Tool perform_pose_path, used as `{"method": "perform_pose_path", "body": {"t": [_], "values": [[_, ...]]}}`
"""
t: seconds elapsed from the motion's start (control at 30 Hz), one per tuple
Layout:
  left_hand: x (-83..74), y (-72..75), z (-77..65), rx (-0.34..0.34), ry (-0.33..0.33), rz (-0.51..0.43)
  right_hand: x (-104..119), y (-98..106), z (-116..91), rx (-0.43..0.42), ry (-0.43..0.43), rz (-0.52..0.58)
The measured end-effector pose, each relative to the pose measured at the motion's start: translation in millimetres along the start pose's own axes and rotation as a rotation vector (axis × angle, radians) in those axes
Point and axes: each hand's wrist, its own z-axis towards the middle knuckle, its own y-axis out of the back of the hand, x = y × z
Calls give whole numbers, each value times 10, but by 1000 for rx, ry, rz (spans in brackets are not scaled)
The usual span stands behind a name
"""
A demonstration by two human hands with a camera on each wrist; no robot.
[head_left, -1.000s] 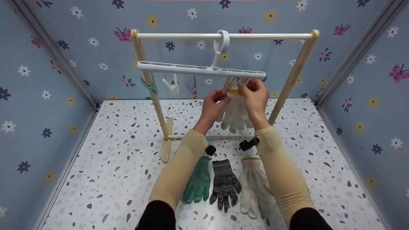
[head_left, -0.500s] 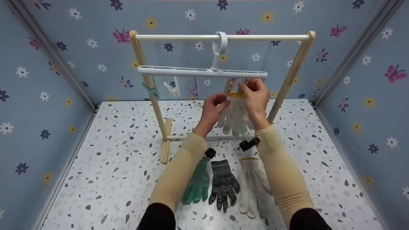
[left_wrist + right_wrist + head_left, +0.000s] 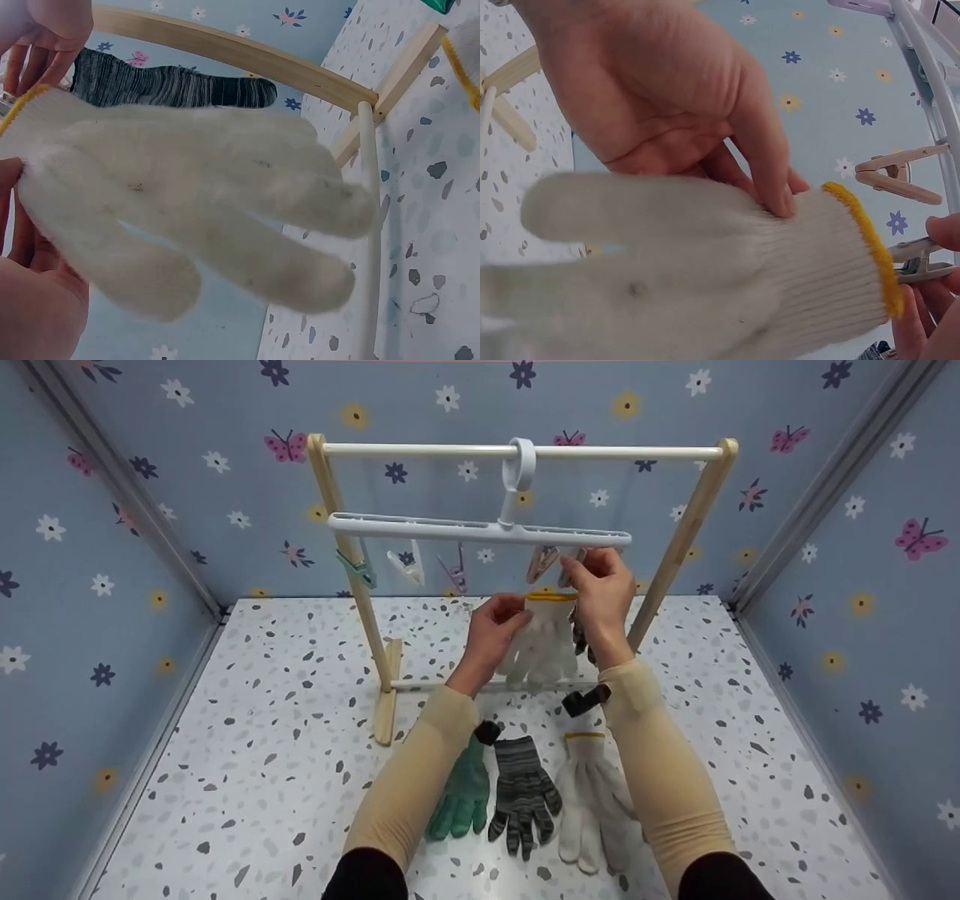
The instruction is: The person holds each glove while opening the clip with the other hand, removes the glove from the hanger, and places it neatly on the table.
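My left hand (image 3: 489, 636) pinches the cuff of a white knit glove (image 3: 541, 641) with a yellow edge, fingers hanging downward. In the right wrist view the thumb presses the ribbed cuff below the yellow hem (image 3: 866, 244). My right hand (image 3: 606, 594) pinches a greyish clothespin (image 3: 922, 262) under the right end of the white hanger (image 3: 442, 531). Beside it a pinkish clothespin (image 3: 543, 564) hangs with nothing in it. Behind the white glove hangs a dark striped glove (image 3: 172, 84); I cannot tell what holds its cuff.
Green (image 3: 463, 799), grey-striped (image 3: 525, 795) and white (image 3: 592, 810) gloves lie on the speckled surface in front. Green (image 3: 358, 568), white (image 3: 409, 566) and purple (image 3: 454, 574) clothespins hang at the hanger's left. The hanger hooks over a wooden rack (image 3: 420, 450).
My left hand has lowered the white glove, down and slightly left from the clothespins. The dark striped glove behind has come into sight. My right hand has stayed at its clothespin.
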Motion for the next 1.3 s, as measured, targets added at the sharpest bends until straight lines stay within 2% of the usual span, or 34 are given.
{"method": "perform_pose_path", "body": {"t": [0.17,0.3,0.67,0.83,1.1,1.3], "values": [[14,76,-60,-2,42,-36,0,22,21,-29,-11,25],[-10,143,-132,-8,44,-58,12,49,38,-39,-11,8],[-44,428,-522,-53,-3,-214,27,92,64,-19,-20,74],[-94,582,-667,-67,18,-245,10,124,67,-22,-14,83],[-174,897,-990,-90,79,-218,-10,163,25,-23,-46,57],[-288,1159,-1170,-126,49,-104,19,130,60,-14,-29,85]]}}
